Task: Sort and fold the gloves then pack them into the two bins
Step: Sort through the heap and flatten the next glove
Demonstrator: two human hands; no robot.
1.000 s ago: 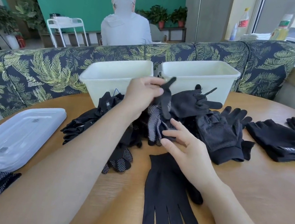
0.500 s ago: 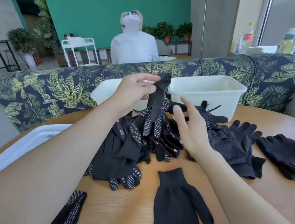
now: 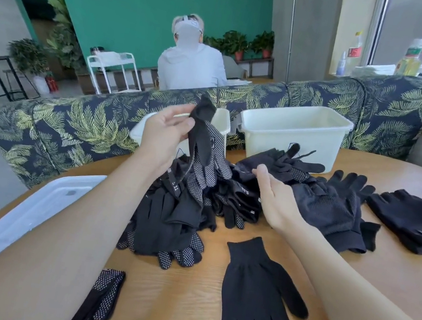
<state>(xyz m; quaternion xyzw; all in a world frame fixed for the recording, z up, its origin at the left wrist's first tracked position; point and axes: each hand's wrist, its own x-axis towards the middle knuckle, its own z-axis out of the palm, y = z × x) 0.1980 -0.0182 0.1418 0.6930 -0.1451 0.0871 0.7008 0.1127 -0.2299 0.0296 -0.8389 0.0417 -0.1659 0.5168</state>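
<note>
The left hand point(image 3: 165, 135) pinches a limp black dotted-palm fabric glove point(image 3: 204, 144) by its cuff above the pile of black gloves point(image 3: 181, 211) on the round wooden table point(image 3: 181, 294); the right hand point(image 3: 273, 195) hovers with a wide, empty grip. Light and floppy, the glove is probably best held at the cuff.

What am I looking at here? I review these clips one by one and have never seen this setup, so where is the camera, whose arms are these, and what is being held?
There is no machine: a person wears a camera on the head, looking forward and down, so the two bare arms are their own. The left hand pinches a dotted black glove lifted above the glove pile. The right hand is open, holding nothing, beside the pile. On the wooden table lie a plain black glove spread flat, more gloves at right, a clear lid, and two white bins at the back. Nothing shows inside the right bin; the left one is mostly hidden.
</note>
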